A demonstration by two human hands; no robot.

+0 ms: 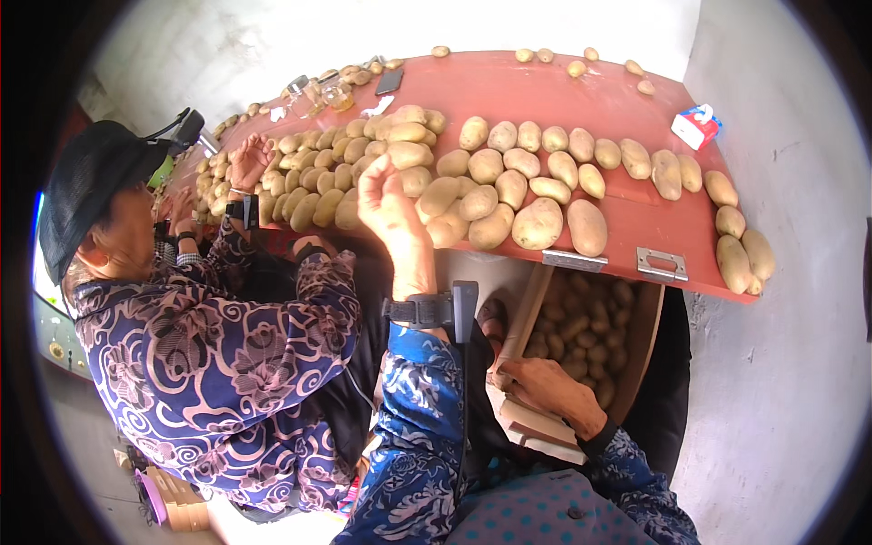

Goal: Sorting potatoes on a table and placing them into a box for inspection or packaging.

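My left hand [395, 218] is raised at the front edge of the red table [633, 225], its fingers bent. The fingertips are close to a pale potato [407, 155]; whether they touch it or hold anything is hidden. Lower down, my right hand [553, 394] grips the near left corner of an open cardboard box [644, 340]. Many potatoes [579, 327] fill the box, in shadow below the tabletop. Above it on the table lie loose rows of larger potatoes [538, 223], with a denser spread of potatoes [320, 163] toward the left.
Close on my left sits a co-worker [218, 361] in a patterned top and dark cap, hands above the potatoes. Metal hinges [661, 264] are fixed at the table's front edge. A tissue pack [696, 127], a phone [389, 82] and a glass jar [337, 94] lie farther back.
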